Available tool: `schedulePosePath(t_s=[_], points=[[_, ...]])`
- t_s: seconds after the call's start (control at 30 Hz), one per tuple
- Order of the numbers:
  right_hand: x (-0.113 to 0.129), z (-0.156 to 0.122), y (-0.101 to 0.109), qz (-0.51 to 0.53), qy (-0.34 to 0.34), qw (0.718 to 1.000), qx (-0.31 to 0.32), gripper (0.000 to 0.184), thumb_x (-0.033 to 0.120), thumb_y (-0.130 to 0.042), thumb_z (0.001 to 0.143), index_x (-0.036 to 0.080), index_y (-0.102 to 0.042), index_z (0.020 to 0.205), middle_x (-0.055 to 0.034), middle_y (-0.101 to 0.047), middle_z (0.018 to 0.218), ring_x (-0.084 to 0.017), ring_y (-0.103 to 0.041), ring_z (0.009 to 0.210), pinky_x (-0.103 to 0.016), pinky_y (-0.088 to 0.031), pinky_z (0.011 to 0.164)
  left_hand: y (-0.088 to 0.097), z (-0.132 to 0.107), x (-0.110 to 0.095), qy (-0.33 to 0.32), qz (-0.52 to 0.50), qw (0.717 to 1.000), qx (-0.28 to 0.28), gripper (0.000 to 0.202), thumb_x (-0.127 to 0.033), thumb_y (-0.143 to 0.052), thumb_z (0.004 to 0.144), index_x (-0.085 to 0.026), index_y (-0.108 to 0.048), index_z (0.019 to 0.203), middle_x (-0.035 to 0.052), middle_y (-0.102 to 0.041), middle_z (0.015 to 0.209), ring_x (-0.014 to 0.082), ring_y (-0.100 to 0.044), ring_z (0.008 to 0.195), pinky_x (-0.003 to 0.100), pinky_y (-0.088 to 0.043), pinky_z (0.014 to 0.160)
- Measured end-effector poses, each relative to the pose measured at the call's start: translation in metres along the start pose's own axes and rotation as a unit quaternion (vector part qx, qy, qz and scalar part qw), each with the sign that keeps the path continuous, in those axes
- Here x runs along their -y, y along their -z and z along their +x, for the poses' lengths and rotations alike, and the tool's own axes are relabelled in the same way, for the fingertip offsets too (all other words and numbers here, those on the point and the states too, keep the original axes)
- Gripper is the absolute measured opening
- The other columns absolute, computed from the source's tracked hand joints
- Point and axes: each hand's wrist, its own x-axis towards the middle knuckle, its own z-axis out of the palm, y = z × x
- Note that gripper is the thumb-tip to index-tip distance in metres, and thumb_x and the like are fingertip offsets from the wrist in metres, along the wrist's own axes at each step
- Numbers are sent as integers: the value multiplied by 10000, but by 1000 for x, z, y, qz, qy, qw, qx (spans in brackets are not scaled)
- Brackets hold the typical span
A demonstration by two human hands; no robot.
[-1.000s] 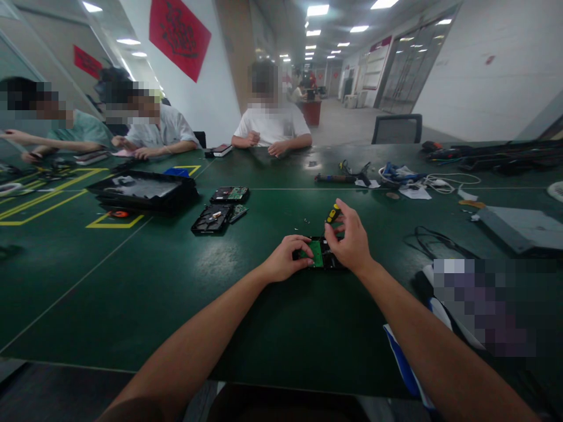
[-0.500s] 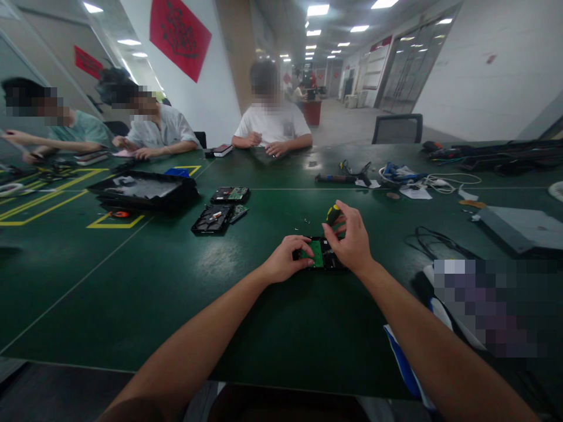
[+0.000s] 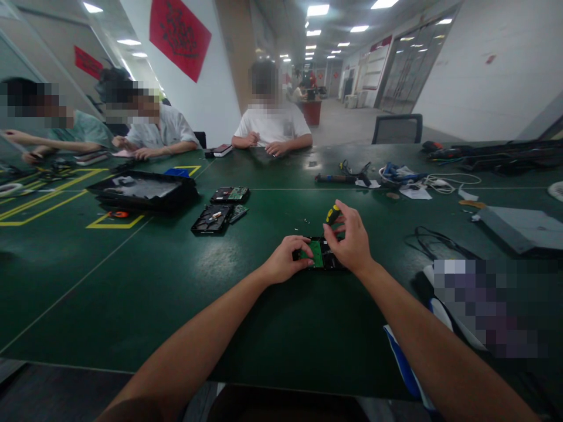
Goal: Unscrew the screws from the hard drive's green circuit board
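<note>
A hard drive [image 3: 326,255] with a green circuit board [image 3: 315,252] lies flat on the dark green table in front of me. My left hand [image 3: 292,257] grips its left end, thumb at the near edge and fingers over the far side. Above the drive's right part, my right hand [image 3: 349,237] is closed on a yellow and black screwdriver [image 3: 333,214], held tilted by its handle. The screwdriver's tip is hidden by my fingers and too dark to make out. Several tiny screws [image 3: 306,221] lie on the table just beyond the drive.
To the left lie another hard drive [image 3: 230,194], an opened drive casing [image 3: 212,219] and a loose circuit board [image 3: 238,213]. Farther left stands a black tray [image 3: 145,190]. A grey metal box [image 3: 521,227] and cables [image 3: 433,237] are on the right. Three people sit across the table.
My right hand and the screwdriver have shifted very slightly, the handle turning a little in my fingers. My left hand and the hard drive stay where they were.
</note>
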Motion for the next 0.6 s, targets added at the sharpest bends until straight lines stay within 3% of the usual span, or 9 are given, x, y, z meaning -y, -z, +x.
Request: schedulePosePath(t_s=[0.43,0.6], points=[[-2,1,0,-2,3,1000,-4,662,269,-647,925,305,-374,1527,-119,-550,1283,-209,-665,886,-335,-656,595,0,0,1,-1,-2,1000,0,170,-203,-817,829,-231,-728,971,72,-614,1328,265,-526,1325,500,-373,1153],[-3,-1,-2,-4,-2,1000,-12,668,266,-654,920,289,-380,1529,-133,-569,1324,-229,-691,927,-357,-673,643,1,-1,-1,-1,-6,1000,3,163,-197,-813,831,-226,-722,964,76,-608,1331,267,-526,1323,500,-377,1150]])
